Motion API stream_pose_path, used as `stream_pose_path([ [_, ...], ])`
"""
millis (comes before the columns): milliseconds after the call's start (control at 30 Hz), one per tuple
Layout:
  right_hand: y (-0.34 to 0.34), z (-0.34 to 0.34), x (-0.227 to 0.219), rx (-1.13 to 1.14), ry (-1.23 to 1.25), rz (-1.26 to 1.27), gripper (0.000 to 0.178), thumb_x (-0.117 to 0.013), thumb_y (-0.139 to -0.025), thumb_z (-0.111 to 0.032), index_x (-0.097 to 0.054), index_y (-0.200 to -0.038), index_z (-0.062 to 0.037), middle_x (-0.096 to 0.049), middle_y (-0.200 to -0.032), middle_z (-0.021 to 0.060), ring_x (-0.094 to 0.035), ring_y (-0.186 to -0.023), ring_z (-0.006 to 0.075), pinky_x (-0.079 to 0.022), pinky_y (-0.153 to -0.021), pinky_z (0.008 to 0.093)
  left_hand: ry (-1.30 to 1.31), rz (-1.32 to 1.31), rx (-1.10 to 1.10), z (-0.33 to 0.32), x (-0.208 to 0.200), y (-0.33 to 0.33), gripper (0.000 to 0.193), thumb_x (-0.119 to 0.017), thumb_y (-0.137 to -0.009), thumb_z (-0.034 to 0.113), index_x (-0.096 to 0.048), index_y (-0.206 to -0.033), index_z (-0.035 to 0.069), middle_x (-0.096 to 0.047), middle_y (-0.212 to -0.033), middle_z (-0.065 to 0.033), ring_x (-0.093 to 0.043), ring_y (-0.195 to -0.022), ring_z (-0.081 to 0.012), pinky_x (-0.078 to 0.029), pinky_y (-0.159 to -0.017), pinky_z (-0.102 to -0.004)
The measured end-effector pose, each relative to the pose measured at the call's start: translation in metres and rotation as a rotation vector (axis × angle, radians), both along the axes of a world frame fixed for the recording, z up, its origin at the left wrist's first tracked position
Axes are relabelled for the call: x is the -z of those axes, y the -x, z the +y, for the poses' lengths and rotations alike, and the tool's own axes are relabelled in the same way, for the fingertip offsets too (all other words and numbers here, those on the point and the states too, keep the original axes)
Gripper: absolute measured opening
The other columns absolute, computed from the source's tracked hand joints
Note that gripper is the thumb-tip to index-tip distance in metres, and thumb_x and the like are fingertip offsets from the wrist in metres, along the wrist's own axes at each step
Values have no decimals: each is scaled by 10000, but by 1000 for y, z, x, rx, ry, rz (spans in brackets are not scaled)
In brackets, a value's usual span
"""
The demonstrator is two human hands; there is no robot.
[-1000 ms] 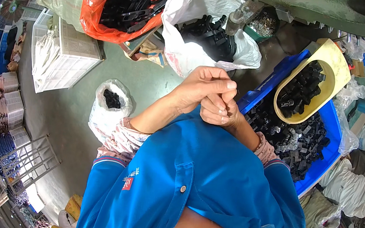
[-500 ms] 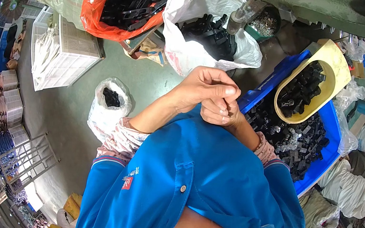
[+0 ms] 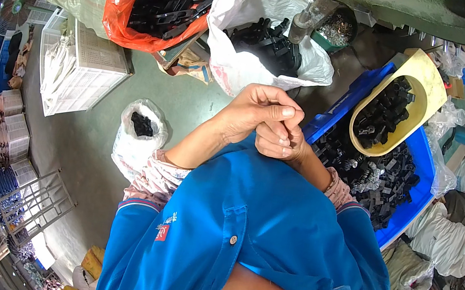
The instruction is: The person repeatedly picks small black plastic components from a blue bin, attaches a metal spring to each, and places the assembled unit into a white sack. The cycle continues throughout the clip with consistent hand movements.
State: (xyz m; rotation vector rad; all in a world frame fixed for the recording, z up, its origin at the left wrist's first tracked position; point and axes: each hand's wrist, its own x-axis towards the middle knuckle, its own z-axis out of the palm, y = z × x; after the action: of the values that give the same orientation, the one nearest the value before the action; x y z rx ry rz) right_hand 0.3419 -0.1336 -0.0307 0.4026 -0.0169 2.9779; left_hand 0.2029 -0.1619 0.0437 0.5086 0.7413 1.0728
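My left hand [image 3: 250, 113] and my right hand [image 3: 280, 139] meet in front of my chest, fingertips touching. The left thumb and forefinger are pinched together; the right fingers are curled just under them. Whatever they grip, if anything, is hidden or too small to make out. Beyond the hands stands a white sack [image 3: 228, 61] with black plastic parts [image 3: 270, 47] in it. Close by on the right, a blue bin [image 3: 336, 114] holds many small black parts [image 3: 388, 189] and some silvery metal pieces [image 3: 367, 177]. A yellow tub [image 3: 433, 86] of black parts rests over that bin.
An orange-lined sack [image 3: 115, 21] of long black parts stands far left, beside a white plastic crate [image 3: 100, 71]. A small white bag [image 3: 127, 149] with black pieces sits on the floor. A green container [image 3: 329, 44] of small metal bits and a machine edge [image 3: 414, 12] lie at the back.
The fingertips have shifted very slightly against each other, the hands staying together in the same place. Nothing else has visibly moved.
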Motion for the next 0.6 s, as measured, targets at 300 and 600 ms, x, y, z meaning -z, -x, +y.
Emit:
stream_pose_path([
  [300,0,1,0,-23,-2,11,486,-634,-870,-522,-548,-648,-99,-455,-555,-12,-453,-422,94,-351,-373,216,1,73,-11,0,-5,-3,149,-701,-868,57,-656,-980,-30,-697,-880,-90,-676,-651,-136,-570,-611,-245],
  [600,-2,1,0,-20,-3,-5,490,-648,-869,-512,-547,-639,-92,-464,-562,-3,-460,-428,100,-358,-373,222,-35,27,17,-1,-4,-3,159,-695,-868,42,-645,-1000,-31,-691,-904,-103,-680,-669,-146,-572,-621,-252],
])
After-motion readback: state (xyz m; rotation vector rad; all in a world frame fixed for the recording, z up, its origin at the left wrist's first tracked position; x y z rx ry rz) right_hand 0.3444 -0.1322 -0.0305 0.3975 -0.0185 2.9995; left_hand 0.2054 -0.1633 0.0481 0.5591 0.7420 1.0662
